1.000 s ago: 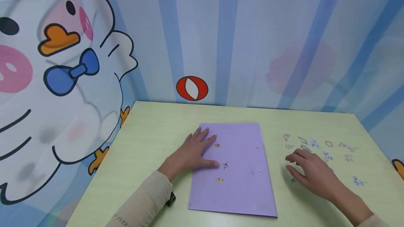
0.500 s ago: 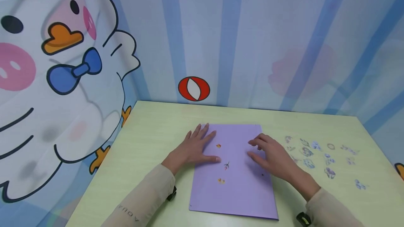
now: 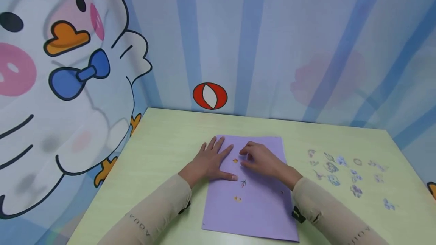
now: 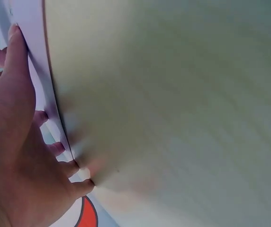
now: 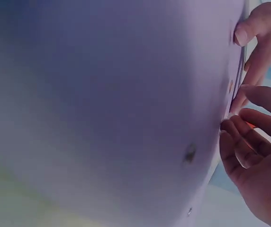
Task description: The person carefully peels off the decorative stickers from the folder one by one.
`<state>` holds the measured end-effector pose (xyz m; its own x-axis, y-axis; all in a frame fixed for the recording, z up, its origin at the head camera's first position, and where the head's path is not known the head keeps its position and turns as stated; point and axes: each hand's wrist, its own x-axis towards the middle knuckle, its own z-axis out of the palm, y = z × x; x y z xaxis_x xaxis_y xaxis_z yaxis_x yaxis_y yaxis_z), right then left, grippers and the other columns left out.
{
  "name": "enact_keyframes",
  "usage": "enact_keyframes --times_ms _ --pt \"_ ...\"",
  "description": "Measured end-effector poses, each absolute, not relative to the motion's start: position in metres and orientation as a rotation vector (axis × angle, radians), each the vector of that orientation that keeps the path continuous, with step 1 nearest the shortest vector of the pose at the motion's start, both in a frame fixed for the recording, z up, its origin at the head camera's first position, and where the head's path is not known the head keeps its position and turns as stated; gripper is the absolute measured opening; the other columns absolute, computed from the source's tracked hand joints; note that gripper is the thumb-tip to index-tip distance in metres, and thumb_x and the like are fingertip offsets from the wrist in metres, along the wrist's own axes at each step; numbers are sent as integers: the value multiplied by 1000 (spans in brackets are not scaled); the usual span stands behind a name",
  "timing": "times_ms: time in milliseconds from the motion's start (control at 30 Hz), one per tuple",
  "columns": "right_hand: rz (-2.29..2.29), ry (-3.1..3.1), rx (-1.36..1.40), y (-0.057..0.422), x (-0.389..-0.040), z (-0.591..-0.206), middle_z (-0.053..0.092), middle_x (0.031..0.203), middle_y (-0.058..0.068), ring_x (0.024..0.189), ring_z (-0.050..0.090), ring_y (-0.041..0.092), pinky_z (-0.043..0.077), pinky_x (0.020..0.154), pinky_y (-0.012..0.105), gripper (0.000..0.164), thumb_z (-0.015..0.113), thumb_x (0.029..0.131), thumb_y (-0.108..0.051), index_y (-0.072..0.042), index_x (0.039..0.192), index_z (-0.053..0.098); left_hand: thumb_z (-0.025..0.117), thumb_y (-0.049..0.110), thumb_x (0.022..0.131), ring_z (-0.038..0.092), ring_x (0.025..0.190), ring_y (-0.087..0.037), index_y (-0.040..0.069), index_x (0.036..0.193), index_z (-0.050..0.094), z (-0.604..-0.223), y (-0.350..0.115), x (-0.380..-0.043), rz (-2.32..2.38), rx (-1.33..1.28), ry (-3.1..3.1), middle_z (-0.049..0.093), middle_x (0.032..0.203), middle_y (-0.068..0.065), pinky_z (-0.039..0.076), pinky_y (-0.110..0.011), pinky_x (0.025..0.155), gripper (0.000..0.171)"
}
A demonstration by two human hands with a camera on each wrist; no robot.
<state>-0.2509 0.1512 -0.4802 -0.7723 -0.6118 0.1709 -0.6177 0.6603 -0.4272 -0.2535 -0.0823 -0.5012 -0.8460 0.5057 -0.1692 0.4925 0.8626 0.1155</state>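
A purple folder lies flat on the table, with small orange flower stickers and a thin sprig-shaped sticker on its left half. My left hand rests spread on the folder's upper left edge, thumb reaching inward, fingertips at the rim in the left wrist view. Over the folder's upper middle is my right hand, its fingers bent and its thumb apart from the index finger. In the right wrist view, nothing shows between these fingers. A small dark spot shows on the folder there.
Several pale purple and blue flower stickers are spread over the right side of the light table. A ring-shaped one lies among them. Behind the table hangs a blue striped cloth with a cartoon duck.
My right hand has come left from above the loose stickers, across the folder's right edge, to its upper middle. The left hand has stayed on the folder's left edge.
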Motion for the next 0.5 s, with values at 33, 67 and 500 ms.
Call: enact_keyframes --times_ms 33,67,500 --pt "720 -2860 1077 148 -253 -480 71 105 10 89 67 22 57 82 39 25 82 92 -9 3 114 76 57 91 83 5 163 -41 28 171 21 -501 -82 -254 88 771 2841 8 178 -13 17 -64 126 115" --pt "694 -2869 1091 146 -255 -480 70 104 9 88 67 22 57 81 38 24 82 92 -8 3 113 77 57 91 83 6 163 -41 28 171 21 -501 -82 -254 76 771 2839 8 178 -13 17 -63 126 115" --pt "547 -2927 1026 125 -261 -485 65 90 0 83 64 19 57 83 42 9 82 89 -4 -4 97 77 57 89 85 2 163 -40 29 172 18 -499 -79 -250 67 742 2831 5 178 -12 15 -64 127 113"
